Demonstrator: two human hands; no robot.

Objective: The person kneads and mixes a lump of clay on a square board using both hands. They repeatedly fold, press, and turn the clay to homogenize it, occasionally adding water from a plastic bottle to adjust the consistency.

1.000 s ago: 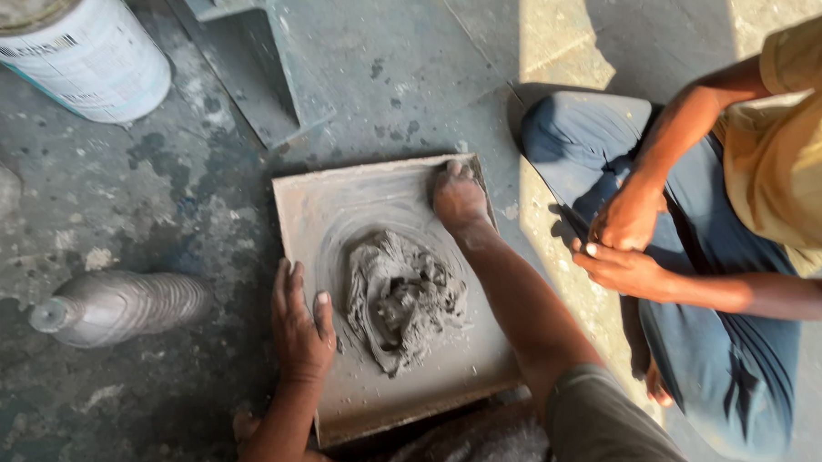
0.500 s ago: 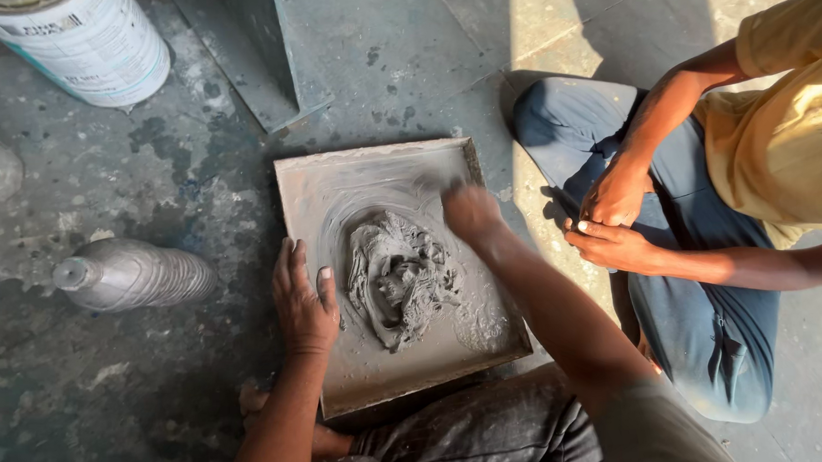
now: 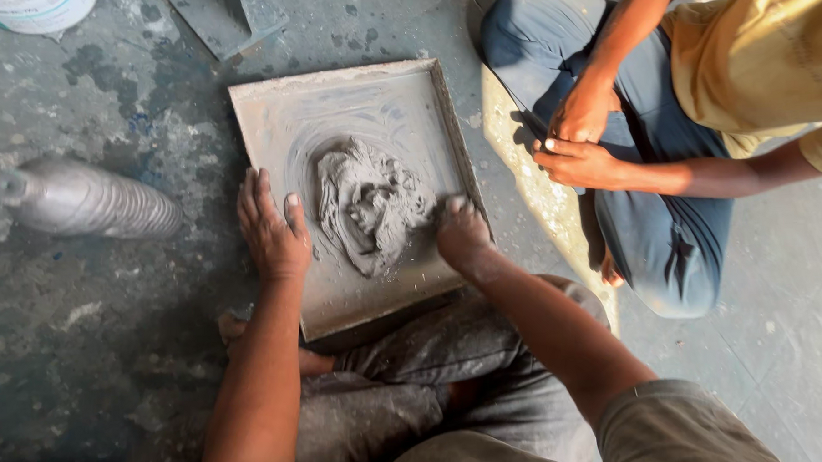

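Fingers (image 3: 262,195) of the left hand (image 3: 273,231) lie flat and slightly spread, palm down on the left edge of the square tray (image 3: 352,96); they grip nothing, only press on the rim and the smeared surface. Right hand (image 3: 463,238): fingers curled downward, tips on the tray near its lower right side, coated in grey paste. Whether any paste is pinched inside the curl cannot be told.

Grey clay lump (image 3: 369,205) sits just below the centre of the tray, ridged and folded, between the two hands. Left thumb is just beside its left edge; right hand touches or nearly touches its lower right edge. Tray surface shows circular smear marks around the lump. Tray rests on the stained concrete floor (image 3: 86,324), centre of the frame, its near corner over the person's folded legs in grey, dusty trousers (image 3: 407,386).

Left of the frame: a plastic bottle (image 3: 91,198) lying on its side, coated grey, well apart from the tray. Upper left corner: base of a white bucket (image 3: 34,11), partly cut off. Top, just left of centre: a flat grey slab piece (image 3: 221,19).

Right of the frame: a second person crouching, yellow shirt (image 3: 769,54), blue trousers (image 3: 666,222), their two hands (image 3: 576,139) together over the knee, clear of the tray.
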